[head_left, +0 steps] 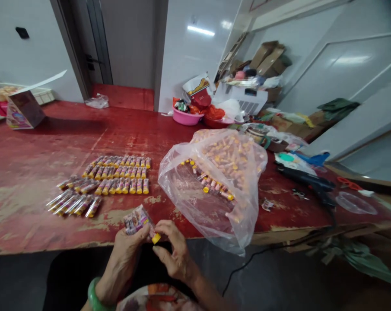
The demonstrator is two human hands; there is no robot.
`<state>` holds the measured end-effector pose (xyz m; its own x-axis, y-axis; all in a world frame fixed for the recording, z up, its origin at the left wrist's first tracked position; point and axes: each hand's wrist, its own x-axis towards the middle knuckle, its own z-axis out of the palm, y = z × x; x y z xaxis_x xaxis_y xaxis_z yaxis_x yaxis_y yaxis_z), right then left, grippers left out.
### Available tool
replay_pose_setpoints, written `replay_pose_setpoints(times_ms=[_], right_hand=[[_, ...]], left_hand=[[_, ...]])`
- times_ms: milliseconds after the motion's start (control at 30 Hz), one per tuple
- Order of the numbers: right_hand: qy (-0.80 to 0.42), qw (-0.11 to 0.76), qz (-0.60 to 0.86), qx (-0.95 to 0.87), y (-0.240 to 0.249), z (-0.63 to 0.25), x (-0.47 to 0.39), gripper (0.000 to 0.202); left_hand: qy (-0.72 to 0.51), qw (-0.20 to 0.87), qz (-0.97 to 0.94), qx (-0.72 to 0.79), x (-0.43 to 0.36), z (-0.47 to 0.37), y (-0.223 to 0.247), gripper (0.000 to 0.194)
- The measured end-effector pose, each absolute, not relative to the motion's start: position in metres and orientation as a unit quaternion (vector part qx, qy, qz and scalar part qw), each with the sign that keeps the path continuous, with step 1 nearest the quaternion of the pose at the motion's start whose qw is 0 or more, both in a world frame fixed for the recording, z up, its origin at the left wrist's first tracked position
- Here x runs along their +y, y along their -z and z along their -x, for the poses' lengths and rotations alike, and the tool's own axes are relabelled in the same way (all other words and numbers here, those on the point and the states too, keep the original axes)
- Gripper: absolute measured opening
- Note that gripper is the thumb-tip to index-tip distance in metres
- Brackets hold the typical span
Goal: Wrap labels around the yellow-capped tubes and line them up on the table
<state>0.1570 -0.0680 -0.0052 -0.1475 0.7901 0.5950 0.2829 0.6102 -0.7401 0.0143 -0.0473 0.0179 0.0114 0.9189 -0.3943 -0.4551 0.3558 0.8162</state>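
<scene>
My left hand (pixel 128 246), with a green bangle at the wrist, holds a small stack of printed wrappers (pixel 135 219) over the table's near edge. A small tube with a yellow cap (pixel 155 238) sticks out at the right side of the stack. My right hand (pixel 176 250) has its index finger and thumb around this tube, close to the cap. To the right lies a large clear plastic bag (pixel 211 172), spread open, with many yellow-capped tubes (pixel 214 185) inside. Left of it, wrapped tubes (pixel 122 172) lie in rows, with a looser group (pixel 74 203) nearer me.
The worn red table (pixel 65 142) runs across the view. A display box (pixel 23 110) stands at far left. At the back are a pink basin (pixel 187 117) and heaped bags. On the right lie a black heat gun (pixel 307 181), red-handled scissors (pixel 349 183) and a hanging cord (pixel 256 255).
</scene>
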Motion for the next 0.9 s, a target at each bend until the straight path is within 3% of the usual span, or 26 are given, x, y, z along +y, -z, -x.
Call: replay_pose_setpoints(times_ms=[567,900], right_hand=[[-0.076,0.626,0.403,-0.664,-0.003,-0.156,-0.064,0.029],[-0.045,0.619,0.429,-0.656,0.005,-0.16,-0.068,0.026]], left_hand=[[-0.487,0.727,-0.264,0.406,-0.055,-0.023,-0.024,0.027],[-0.469,0.732,-0.261,0.421,-0.052,-0.032,-0.023,0.031]])
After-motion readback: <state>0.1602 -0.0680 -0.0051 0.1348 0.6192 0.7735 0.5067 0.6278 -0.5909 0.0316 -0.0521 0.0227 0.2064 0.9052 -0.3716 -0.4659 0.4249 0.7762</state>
